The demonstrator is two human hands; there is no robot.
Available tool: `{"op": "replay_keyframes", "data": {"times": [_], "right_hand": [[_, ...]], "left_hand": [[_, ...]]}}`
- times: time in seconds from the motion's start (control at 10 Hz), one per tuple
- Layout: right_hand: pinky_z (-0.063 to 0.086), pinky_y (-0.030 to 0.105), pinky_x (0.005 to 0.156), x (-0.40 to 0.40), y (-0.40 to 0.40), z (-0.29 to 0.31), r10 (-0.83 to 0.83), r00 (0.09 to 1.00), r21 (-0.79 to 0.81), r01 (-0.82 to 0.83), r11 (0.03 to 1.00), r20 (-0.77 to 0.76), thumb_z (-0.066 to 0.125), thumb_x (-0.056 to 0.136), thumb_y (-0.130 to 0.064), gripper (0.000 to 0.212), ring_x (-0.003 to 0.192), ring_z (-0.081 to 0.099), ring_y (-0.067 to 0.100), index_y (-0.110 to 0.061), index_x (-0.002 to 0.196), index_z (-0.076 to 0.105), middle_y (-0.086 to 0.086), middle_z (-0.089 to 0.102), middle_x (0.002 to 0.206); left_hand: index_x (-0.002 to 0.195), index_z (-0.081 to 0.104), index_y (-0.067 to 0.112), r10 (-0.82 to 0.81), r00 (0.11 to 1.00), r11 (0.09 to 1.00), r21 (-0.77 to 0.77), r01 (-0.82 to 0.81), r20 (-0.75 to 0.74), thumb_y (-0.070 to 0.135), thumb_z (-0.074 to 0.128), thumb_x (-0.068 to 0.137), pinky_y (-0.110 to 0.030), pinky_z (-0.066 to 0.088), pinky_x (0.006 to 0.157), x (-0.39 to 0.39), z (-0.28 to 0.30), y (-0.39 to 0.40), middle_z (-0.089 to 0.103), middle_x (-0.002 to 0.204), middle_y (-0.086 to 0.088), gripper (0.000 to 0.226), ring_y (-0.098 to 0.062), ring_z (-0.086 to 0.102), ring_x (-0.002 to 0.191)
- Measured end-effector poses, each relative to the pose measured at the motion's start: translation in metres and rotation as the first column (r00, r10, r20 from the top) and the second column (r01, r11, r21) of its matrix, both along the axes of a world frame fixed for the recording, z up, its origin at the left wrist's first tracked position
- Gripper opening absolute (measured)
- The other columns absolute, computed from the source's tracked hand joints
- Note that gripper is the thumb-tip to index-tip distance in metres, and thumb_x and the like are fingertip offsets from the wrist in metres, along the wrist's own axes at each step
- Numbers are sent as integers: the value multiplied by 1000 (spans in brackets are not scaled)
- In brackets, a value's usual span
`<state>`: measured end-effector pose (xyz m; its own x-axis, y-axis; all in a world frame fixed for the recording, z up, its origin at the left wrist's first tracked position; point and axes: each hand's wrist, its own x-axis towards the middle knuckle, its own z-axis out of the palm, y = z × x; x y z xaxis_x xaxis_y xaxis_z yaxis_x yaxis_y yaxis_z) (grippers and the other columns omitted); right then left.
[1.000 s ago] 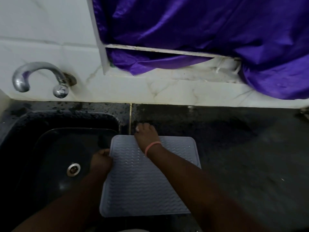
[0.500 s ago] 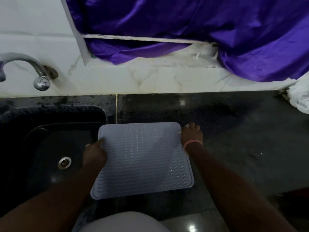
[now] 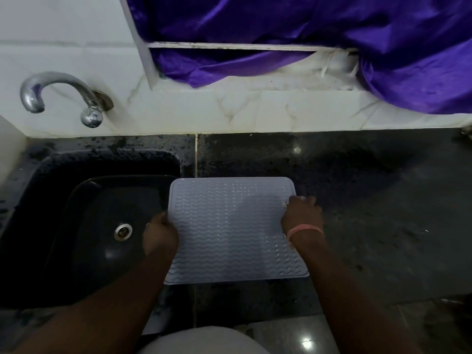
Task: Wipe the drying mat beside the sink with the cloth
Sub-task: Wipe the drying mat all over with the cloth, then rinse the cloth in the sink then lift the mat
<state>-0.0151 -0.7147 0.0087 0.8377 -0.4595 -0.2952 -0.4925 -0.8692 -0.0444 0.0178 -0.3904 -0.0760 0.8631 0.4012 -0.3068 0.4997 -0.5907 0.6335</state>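
Gripping pale grey ribbed silicone drying mat by both side edges: left hand curled on left edge, right hand on right. Mat overhangs black sink, rest on dark counter. Positioning step, likely; cloth unseen, next fetch it.

Chrome tap fixed to white marble-look wall tile, spout curving out to the left. Steel drain set in the floor of a dark basin. Black speckled counter, glossy, with light glints. Purple satin curtain hangs over a white ledge, bunched at the right.
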Motion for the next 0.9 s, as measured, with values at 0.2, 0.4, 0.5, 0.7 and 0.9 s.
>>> {"op": "replay_keyframes", "data": {"times": [0.2,0.4,0.5,0.7,0.9], "right_hand": [[49,41,99,-1,53,-26,-25,999,109,22,994,23,51,95,-16,37,119,53,39,-12,132,54,22,46,138],[45,46,105,8,184,-28,228,973,309,-226,924,29,54,93,-9,51,126,47,42,-5,143,43,28,40,144],[48,49,102,7,231,-23,460,887,506,-409,760,26,61,92,-17,44,119,52,42,-12,134,51,23,45,136],[55,37,87,11,196,-21,217,945,589,-324,741,246,60,86,-7,29,99,61,32,-20,112,61,11,49,117],[50,42,94,25,107,-36,-69,992,175,49,983,110,56,93,-13,41,118,50,39,-11,133,51,23,43,139]], "left_hand": [[125,66,11,64,997,994,-88,-59,52,8,58,92,-44,49,101,-11,1,18,69,121,-15,34,-36,63,113],[118,53,6,392,917,651,-679,-338,-81,-4,40,95,-35,58,70,-15,14,25,66,84,-19,29,-28,66,68],[98,51,14,410,876,349,-844,-408,-254,10,54,90,-18,50,42,-16,16,38,59,75,-14,9,-15,63,43],[115,33,-34,314,945,153,-978,-140,-86,11,41,90,-55,31,112,-32,-9,112,47,118,-55,52,-55,52,122],[85,50,18,385,858,502,-703,-503,-339,17,39,105,-27,45,66,-15,9,89,55,84,-3,23,-15,53,70]]}}
